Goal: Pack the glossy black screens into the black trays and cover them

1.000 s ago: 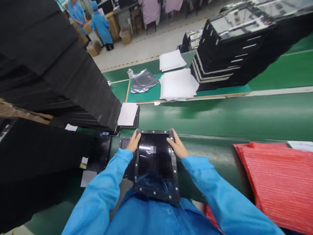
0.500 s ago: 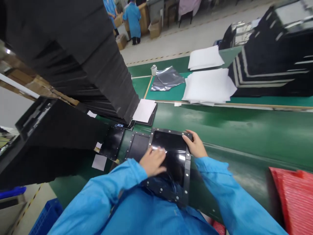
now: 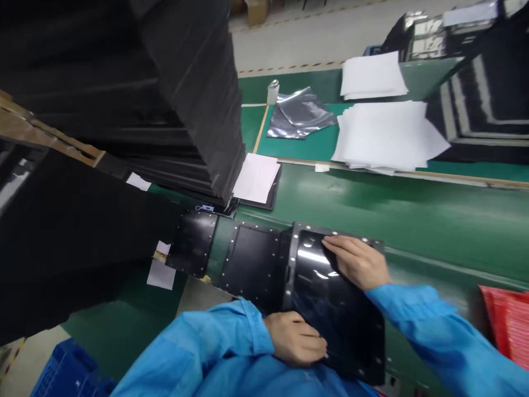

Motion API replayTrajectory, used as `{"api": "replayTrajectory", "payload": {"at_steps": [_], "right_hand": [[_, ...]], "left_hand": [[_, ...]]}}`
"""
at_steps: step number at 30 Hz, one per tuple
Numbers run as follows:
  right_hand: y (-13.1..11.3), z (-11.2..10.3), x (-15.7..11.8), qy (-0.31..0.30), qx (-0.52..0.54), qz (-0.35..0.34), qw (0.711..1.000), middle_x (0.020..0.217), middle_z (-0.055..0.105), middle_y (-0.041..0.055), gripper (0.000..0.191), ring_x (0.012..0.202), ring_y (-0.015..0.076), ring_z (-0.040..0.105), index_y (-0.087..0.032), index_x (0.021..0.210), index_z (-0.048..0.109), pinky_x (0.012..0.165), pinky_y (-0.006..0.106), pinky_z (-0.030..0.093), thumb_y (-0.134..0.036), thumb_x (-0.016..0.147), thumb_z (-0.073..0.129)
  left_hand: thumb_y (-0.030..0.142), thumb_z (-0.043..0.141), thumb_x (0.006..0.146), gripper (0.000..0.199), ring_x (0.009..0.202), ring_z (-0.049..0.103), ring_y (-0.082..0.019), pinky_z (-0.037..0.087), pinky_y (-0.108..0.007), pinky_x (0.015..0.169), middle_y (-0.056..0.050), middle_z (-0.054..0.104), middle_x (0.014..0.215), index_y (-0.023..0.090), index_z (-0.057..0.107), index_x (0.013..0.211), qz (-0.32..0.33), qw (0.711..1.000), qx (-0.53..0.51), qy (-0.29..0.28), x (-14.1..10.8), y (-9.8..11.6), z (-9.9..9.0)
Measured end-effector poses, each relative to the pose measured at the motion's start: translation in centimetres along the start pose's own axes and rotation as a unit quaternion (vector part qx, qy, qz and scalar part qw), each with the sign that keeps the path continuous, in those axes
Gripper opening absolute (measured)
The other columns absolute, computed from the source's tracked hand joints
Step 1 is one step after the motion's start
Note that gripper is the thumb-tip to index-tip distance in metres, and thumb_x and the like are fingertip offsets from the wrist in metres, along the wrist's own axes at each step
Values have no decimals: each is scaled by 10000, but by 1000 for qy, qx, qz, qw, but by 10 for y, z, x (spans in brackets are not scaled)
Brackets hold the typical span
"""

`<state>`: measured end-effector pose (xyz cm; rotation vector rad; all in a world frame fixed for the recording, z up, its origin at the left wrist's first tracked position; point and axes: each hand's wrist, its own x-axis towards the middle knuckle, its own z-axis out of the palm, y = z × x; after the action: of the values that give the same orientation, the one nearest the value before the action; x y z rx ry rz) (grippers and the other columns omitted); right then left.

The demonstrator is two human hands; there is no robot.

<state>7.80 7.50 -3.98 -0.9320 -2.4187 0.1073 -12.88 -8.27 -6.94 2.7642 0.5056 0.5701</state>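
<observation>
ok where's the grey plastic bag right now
In the head view, the grey plastic bag lies top centre on the far green mat, between the small white bottle on its left and the nearer white paper pile on its right.

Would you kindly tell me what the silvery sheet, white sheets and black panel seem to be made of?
Silvery sheet: probably thin, glossy plastic film, since it creases and throws sharp highlights.
White sheets: matte, likely paper or thin foam, with no shine.
Black panel: glossy plastic or glass; its face mirrors lights, but which is unclear.
</observation>
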Motion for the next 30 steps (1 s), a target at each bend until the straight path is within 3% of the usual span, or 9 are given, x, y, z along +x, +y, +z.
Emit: {"api": "replayTrajectory", "payload": {"at_steps": [5,8,11,13,16,22,24,27,30], "right_hand": [[-18,0,-1,-57,-77,87,992,1103,693,65,342,1042,204,642,-201,1071,679,886,347,562,-131,842,435],[-40,3,2,-115,-124,166,971,1272,604,87,448,1210,248,542,-146,1188,623,1002,427,503,-109,791,420],[-71,1,-2,-131,-163,224,952,1307,573,120,427,1205,269,543,-106,1193,616,1007,449,498,-142,823,406],[-103,-4,-18,-138,-177,237,945,1303,574,130,405,1163,270,572,-101,1170,628,983,440,516,-172,848,394],[-165,-7,-59,-165,-194,238,937,1321,567,94,446,1162,251,574,-128,1180,628,924,385,558,-98,811,378],[-235,-4,-98,-231,-232,293,898,1398,491,24,645,1191,258,549,-174,1241,601,858,344,591,48,686,357],[-232,-9,-93,-248,-205,295,900,1390,497,35,622,1158,268,568,-166,1225,615,839,350,595,40,691,371],[-218,-21,-90,-249,-133,304,910,1373,515,46,629,1130,269,577,-170,1259,593,851,378,584,15,691,394],[-204,-30,-96,-211,-21,308,927,1354,538,57,627,1137,266,566,-186,1288,570,916,433,542,-26,701,416]], "left_hand": [[210,361,933,322,860,600,-115,423,-257,674,-15,701,968,173,677,883,26,999,-43,-9,9,-7,-22],[299,422,916,289,1044,569,-178,451,-305,865,-72,653,1135,159,658,1005,27,997,-72,1,-5,-19,-33],[366,504,863,380,1248,454,-244,395,-408,1038,-113,548,1310,177,589,1182,-113,985,-127,32,-51,-47,-38],[295,546,821,426,1285,428,-279,368,-453,1073,-153,503,1353,159,563,1224,-309,941,-136,28,-90,-74,-36],[161,583,749,530,1328,376,-347,332,-491,1095,-235,419,1407,88,524,1271,-578,811,-92,-22,-131,-105,-24],[209,657,703,537,1336,358,-362,339,-486,1076,-198,346,1454,174,551,1228,-743,657,-117,49,-111,-99,6],[229,647,701,547,1283,432,-328,352,-467,1071,-181,449,1367,172,533,1234,-762,620,-141,122,-107,-94,4],[308,636,690,611,1146,555,-263,445,-400,994,-123,587,1195,185,497,1272,-695,628,-265,229,-117,-92,-7],[432,651,638,565,985,631,-270,505,-400,905,-98,680,970,147,615,1124,-637,634,-370,236,-116,-92,-23]]}}
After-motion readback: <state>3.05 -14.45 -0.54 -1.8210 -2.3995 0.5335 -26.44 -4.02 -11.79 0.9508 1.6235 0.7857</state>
